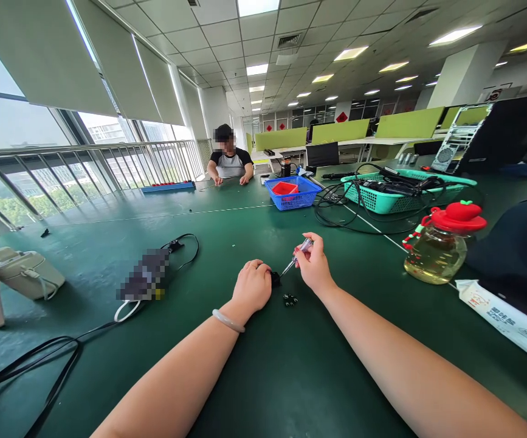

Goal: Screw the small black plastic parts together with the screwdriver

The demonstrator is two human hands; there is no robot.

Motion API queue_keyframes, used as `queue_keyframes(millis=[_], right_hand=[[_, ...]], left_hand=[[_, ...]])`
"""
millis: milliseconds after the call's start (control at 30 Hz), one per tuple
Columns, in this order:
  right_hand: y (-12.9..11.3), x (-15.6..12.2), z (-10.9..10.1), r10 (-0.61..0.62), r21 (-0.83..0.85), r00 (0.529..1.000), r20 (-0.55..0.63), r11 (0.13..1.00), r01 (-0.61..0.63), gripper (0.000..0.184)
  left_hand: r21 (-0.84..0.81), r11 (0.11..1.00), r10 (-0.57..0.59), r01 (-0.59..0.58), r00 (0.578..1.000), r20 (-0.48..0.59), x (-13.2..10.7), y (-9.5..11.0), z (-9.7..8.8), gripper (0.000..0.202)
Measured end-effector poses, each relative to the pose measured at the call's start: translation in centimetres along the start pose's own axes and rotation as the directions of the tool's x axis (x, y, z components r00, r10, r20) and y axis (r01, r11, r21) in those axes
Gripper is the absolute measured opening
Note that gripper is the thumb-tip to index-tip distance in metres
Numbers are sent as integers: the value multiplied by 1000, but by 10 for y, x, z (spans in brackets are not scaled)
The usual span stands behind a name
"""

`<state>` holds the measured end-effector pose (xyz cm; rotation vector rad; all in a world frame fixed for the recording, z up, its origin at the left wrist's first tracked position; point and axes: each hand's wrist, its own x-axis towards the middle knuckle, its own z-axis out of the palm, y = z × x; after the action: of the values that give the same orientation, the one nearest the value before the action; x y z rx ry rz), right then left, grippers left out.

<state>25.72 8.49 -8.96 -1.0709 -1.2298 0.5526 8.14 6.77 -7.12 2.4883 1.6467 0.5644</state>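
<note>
Screwdriver [289, 266] in our right hand [313, 266], fingers closed round its handle, we pointed its tip at a small black part [276, 279] on the green table [263, 377]. Our left hand [253, 286], fingers bent, held that part; loose black bits [290, 300] lay just nearer us.

A slim silver tool [295, 260] slants tip-down to a small black part [276, 279] — small dark pieces [289, 298] lying near.
</note>
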Motion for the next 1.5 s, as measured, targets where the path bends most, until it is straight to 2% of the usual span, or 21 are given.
queue_keyframes(millis=[100, 167, 233, 333, 433, 500, 633, 767, 900, 1000, 1100, 1200, 1300, 1400, 1500], right_hand=[[-4, 1, -1, 55, 80, 998, -29, 995, -53, 41], [-2, 4, -5, 101, 124, 990, -99, 988, -88, 43], [2, 9, -11, 166, 156, 968, -188, 978, -137, 46], [14, 18, -22, 278, 223, 905, -322, 951, -213, 49], [24, 26, -30, 356, 294, 852, -385, 922, -253, 53], [26, 27, -32, 387, 325, 835, -391, 907, -268, 54], [23, 25, -29, 382, 324, 851, -362, 907, -269, 56], [17, 20, -23, 355, 294, 882, -309, 918, -266, 57], [17, 19, -24, 354, 269, 887, -296, 922, -279, 56], [18, 18, -26, 355, 246, 882, -311, 926, -286, 57], [18, 18, -28, 363, 247, 874, -323, 924, -292, 58], [18, 17, -28, 380, 262, 867, -323, 916, -304, 58], [17, 18, -27, 381, 266, 865, -327, 915, -303, 57], [18, 19, -27, 377, 272, 864, -334, 916, -295, 57], [18, 19, -27, 377, 272, 865, -332, 916, -295, 56]], left_hand=[[-116, 983, 149, -143, 988, 45, -2, 1, 1, 41], [-130, 976, 192, -177, 975, 109, -4, 3, 0, 45], [-118, 978, 190, -171, 967, 169, -8, 6, -2, 49], [-112, 980, 186, -166, 961, 206, -15, 14, -5, 59], [-92, 979, 200, -185, 959, 200, -24, 25, -5, 69], [-63, 979, 200, -191, 960, 194, -30, 32, -3, 65], [4, 983, 180, -183, 968, 173, -36, 45, 0, 42], [63, 990, 115, -126, 983, 145, -42, 53, -1, 38], [68, 989, 116, -129, 979, 169, -62, 47, -15, 34], [56, 992, 103, -115, 979, 178, -90, 29, -32, 31], [71, 995, 53, -65, 987, 152, -121, -2, -49, 29], [114, 993, -33, 22, 995, 95, -150, -48, -64, 31], [191, 971, -151, 146, 988, 13, -169, -104, -78, 36], [286, 929, -225, 236, 972, -72, -177, -156, -91, 40], [309, 909, -256, 281, 959, -120, -177, -188, -102, 42]])
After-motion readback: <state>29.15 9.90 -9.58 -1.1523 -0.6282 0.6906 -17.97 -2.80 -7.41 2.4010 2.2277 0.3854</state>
